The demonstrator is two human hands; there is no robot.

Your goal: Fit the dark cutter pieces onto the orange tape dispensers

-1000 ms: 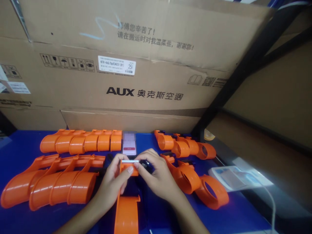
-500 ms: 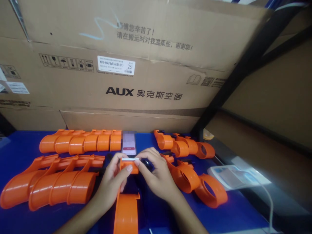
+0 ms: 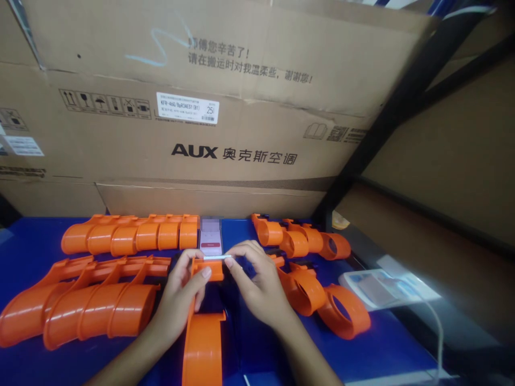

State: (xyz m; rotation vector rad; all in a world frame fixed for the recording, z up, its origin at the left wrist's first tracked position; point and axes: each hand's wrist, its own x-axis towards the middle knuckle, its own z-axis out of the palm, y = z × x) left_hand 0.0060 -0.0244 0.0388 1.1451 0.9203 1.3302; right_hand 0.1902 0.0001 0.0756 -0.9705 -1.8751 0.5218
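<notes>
My left hand [image 3: 183, 289] is closed on the upper end of an orange plastic part [image 3: 203, 343], its thumb lying across the front. The curved lower end of this part hangs toward the bottom edge of the view. A thin white toothed strip [image 3: 217, 257] lies along the top edge of the orange part and sticks out a little to the right. My right hand [image 3: 257, 281] pinches the strip's right end between thumb and forefinger. Just behind the hands stands a phone [image 3: 211, 241] with a lit screen.
Rows of orange parts [image 3: 100, 311] lie at the left on the blue table [image 3: 257, 343]. More orange loops [image 3: 346, 311] with black pieces lie at the right, beside a pale flat box [image 3: 386, 289] and cable. Behind stands a large cardboard sheet [image 3: 241, 187]; a dark metal post [image 3: 386, 118] slants at right.
My right hand has drawn slightly away from my left, and the white strip now sticks out past the orange part's right side. The whole view has shifted slightly.
</notes>
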